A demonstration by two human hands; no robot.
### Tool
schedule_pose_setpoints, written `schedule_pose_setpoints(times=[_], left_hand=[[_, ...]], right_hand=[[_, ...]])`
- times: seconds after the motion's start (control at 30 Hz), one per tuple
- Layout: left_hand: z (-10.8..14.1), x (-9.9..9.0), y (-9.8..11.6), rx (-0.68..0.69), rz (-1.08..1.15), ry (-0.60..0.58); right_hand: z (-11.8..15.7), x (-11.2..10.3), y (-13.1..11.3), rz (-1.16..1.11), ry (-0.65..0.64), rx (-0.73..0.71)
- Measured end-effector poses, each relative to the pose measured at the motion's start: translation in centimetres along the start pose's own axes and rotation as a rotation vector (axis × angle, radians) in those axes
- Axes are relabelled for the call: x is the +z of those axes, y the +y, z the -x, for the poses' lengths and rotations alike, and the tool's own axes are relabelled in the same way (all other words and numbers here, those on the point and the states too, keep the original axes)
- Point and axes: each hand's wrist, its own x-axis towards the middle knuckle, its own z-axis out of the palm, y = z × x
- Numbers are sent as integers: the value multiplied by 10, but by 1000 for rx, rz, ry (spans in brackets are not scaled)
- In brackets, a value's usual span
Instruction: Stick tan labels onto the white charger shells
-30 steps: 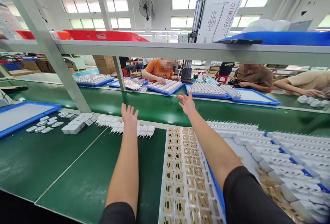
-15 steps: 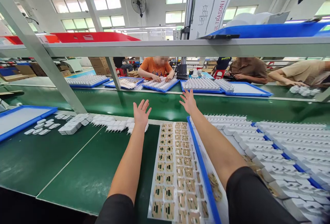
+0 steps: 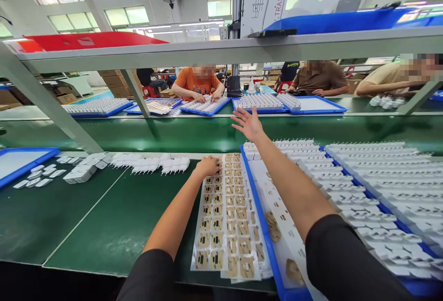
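Sheets of tan die-cut adhesive pieces (image 3: pixel 217 225) on clear backing lie on the green bench, partly overlapping. My left hand (image 3: pixel 206 166) is at the far left corner of these sheets, back upward, fingers bent down onto it. Whether the fingertips pinch anything is hidden. My right hand (image 3: pixel 249 125) is raised over the far side of the bench with fingers spread, holding nothing. Below my right forearm is a blue-rimmed tray (image 3: pixel 259 220) with a white strip and some loose tan pieces. Rows of white plastic parts (image 3: pixel 367 190) fill the right side.
White parts with thin pins (image 3: pixel 159 163) lie left of the sheets, near a stack of white covers (image 3: pixel 83 171). Another blue-rimmed tray (image 3: pixel 29 155) is at far left. A metal shelf beam (image 3: pixel 194 54) crosses above. Co-workers sit beyond the green belt (image 3: pixel 187 132).
My left hand has come down from its raised, open position to the far end of the adhesive sheets. My right hand stays raised and open. The view has shifted slightly.
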Motion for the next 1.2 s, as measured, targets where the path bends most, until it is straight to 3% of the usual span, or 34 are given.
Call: schedule_pose_setpoints(times=[0.27, 0.53, 0.67, 0.8, 0.93, 1.03, 1.2], left_hand=[[6, 6, 12, -43, -47, 108], [12, 13, 27, -92, 55, 205], [9, 4, 22, -114, 158, 190], [4, -20, 7, -136, 306, 143], [2, -36, 6, -140, 477, 144], [6, -33, 20, -126, 617, 144], [20, -16, 48, -45, 855, 82]], right_hand=[[9, -3, 10, -2, -25, -4], [6, 9, 33, 192, 71, 69], [11, 15, 51, 306, 88, 128], [23, 24, 70, 409, 33, 207], [45, 29, 78, 496, -115, 383], [61, 25, 73, 537, -200, 434], [73, 5, 62, 621, -215, 470]])
